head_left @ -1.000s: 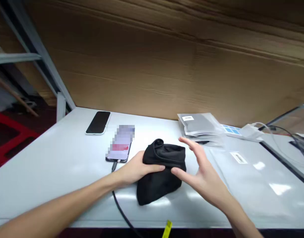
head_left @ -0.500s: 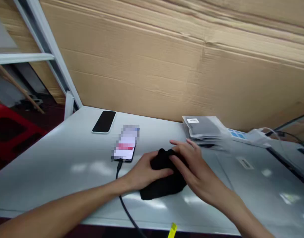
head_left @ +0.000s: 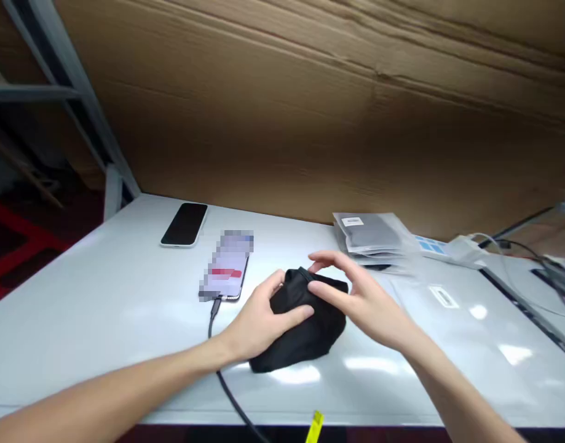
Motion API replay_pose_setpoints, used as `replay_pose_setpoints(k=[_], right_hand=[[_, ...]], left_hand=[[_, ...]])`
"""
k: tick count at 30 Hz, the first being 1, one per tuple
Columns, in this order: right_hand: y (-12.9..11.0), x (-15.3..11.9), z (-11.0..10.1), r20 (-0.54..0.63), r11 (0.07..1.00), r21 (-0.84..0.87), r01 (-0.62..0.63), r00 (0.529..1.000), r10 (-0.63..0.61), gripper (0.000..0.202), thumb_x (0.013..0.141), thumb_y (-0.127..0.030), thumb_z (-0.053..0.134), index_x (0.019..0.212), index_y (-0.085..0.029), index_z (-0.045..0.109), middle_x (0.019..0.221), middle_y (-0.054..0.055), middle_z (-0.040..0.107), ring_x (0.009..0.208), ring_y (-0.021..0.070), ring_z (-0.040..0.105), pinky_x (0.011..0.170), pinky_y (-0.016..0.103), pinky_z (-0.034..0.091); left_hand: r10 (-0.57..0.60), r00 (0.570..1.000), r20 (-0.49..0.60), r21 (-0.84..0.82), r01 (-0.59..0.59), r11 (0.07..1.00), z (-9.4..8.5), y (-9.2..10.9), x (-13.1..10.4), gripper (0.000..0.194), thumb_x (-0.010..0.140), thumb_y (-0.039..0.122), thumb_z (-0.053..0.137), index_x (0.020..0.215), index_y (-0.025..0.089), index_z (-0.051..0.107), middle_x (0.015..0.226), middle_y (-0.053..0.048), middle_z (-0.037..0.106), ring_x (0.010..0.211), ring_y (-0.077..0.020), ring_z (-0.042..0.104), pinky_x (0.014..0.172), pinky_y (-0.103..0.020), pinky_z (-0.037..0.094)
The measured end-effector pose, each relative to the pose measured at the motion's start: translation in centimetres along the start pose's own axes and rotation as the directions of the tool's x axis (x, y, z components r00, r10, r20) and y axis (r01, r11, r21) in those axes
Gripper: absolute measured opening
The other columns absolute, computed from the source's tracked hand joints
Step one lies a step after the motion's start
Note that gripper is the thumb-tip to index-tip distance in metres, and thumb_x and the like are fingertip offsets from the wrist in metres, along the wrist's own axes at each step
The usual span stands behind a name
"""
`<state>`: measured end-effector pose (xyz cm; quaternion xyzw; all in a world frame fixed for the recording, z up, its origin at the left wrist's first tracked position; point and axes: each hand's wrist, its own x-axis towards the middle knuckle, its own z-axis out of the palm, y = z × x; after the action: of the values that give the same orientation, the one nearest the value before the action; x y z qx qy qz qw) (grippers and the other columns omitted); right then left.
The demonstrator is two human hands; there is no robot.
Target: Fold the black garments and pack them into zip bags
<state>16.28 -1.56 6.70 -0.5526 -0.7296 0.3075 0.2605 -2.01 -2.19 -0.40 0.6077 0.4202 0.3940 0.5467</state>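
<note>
A bunched black cloth item (head_left: 305, 335) rests on the white table near its front edge. My left hand (head_left: 264, 320) grips its left side, the thumb lying across the top. At the upper right of the cloth, my right hand (head_left: 356, 295) pinches a raised fold between thumb and fingers. Left of the hands lies a phone with a lit screen (head_left: 227, 267), a black cable (head_left: 227, 387) plugged into its lower end. Farther back is a second phone with a dark screen (head_left: 185, 224).
Clear plastic packets with grey contents (head_left: 372, 234) are stacked at the back right, beside a white power strip (head_left: 462, 252) with cables. A cardboard sheet (head_left: 310, 123) stands behind the table (head_left: 102, 295). A yellow strip (head_left: 314, 426) is at the front edge.
The view has shifted slightly, and the table looks brighter. My right fingers have moved along the top of the cloth, where a fold now stands up. My left hand keeps its hold.
</note>
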Motion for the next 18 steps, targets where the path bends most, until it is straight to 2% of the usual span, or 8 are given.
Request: replay_pose_setpoints(k=[2,4,7,9,10,13,14,18], right_hand=[[1.6,-0.8,-2.0,-0.05,0.998,0.057,-0.028,0.998,0.031,0.039,0.083,-0.051,0.06,0.116,-0.03,0.061,0.121,0.004,0.066,0.116,0.025,0.059,0.093,0.038,0.05],[4.2,-2.1,-4.3,-0.195,0.993,0.058,-0.104,0.974,0.113,0.041,0.081,-0.055,0.059,0.112,-0.028,0.063,0.118,0.007,0.069,0.114,0.0272,0.061,0.094,0.039,0.051],[9.6,-4.6,-7.4,-0.334,0.948,-0.101,-0.301,0.908,0.252,0.044,0.071,-0.058,0.064,0.101,-0.026,0.068,0.111,0.01,0.071,0.107,0.0325,0.064,0.09,0.045,0.053],[12.9,-6.4,-8.7,-0.37,0.899,-0.135,-0.416,0.863,0.344,0.045,0.064,-0.058,0.065,0.094,-0.024,0.069,0.107,0.012,0.072,0.098,0.0337,0.068,0.085,0.047,0.055],[14.2,-7.3,-9.0,-0.391,0.882,-0.145,-0.447,0.845,0.364,0.048,0.059,-0.058,0.066,0.092,-0.023,0.069,0.106,0.014,0.072,0.093,0.0344,0.069,0.081,0.048,0.056],[16.4,-9.3,-9.4,-0.417,0.852,-0.175,-0.494,0.821,0.39,0.045,0.056,-0.055,0.068,0.091,-0.026,0.068,0.103,0.015,0.073,0.084,0.033,0.07,0.07,0.042,0.057],[16.6,-9.7,-9.3,-0.421,0.846,-0.182,-0.502,0.817,0.394,0.044,0.057,-0.054,0.068,0.09,-0.026,0.068,0.1,0.014,0.074,0.082,0.0323,0.07,0.067,0.041,0.057],[16.8,-9.8,-9.3,-0.416,0.821,-0.194,-0.537,0.803,0.427,0.046,0.058,-0.058,0.06,0.085,-0.023,0.069,0.082,0.011,0.074,0.079,0.0316,0.069,0.068,0.041,0.056]], left_hand=[[0.009,1.0,-0.018,-0.029,-0.01,1.0,-0.3,0.4,0.0,0.03,0.078,0.037,0.07,0.098,0.019,0.056,0.094,-0.001,0.064,0.089,-0.0188,0.061,0.078,-0.028,0.049],[0.031,0.999,-0.04,-0.077,-0.034,0.996,-0.6,0.8,0.2,0.032,0.078,0.035,0.07,0.102,0.019,0.057,0.099,-0.002,0.065,0.095,-0.0195,0.062,0.084,-0.028,0.049],[0.007,0.999,-0.048,-0.157,-0.015,0.987,-1.0,1.0,0.5,0.032,0.078,0.035,0.071,0.103,0.019,0.061,0.104,-0.003,0.068,0.1,-0.0215,0.063,0.088,-0.03,0.049],[-0.126,0.991,0.046,-0.275,0.134,0.952,-1.1,0.9,0.7,0.033,0.075,0.035,0.074,0.102,0.018,0.064,0.104,-0.005,0.07,0.101,-0.0241,0.064,0.088,-0.032,0.05],[-0.213,0.968,0.133,-0.34,0.246,0.908,-1.1,0.7,0.8,0.034,0.074,0.035,0.075,0.101,0.017,0.065,0.104,-0.006,0.071,0.102,-0.0253,0.065,0.088,-0.033,0.05],[-0.341,0.861,0.377,-0.432,0.489,0.758,-1.1,0.4,0.9,0.034,0.07,0.032,0.079,0.098,0.017,0.069,0.103,-0.009,0.073,0.102,-0.0263,0.067,0.091,-0.035,0.05],[-0.338,0.844,0.417,-0.438,0.512,0.739,-1.1,0.3,0.8,0.034,0.069,0.031,0.08,0.099,0.017,0.07,0.103,-0.009,0.073,0.102,-0.0259,0.067,0.093,-0.036,0.049],[-0.305,0.834,0.46,-0.435,0.511,0.741,-1.1,0.3,0.7,0.033,0.07,0.031,0.08,0.098,0.016,0.072,0.1,-0.008,0.074,0.097,-0.0242,0.068,0.093,-0.035,0.049]])
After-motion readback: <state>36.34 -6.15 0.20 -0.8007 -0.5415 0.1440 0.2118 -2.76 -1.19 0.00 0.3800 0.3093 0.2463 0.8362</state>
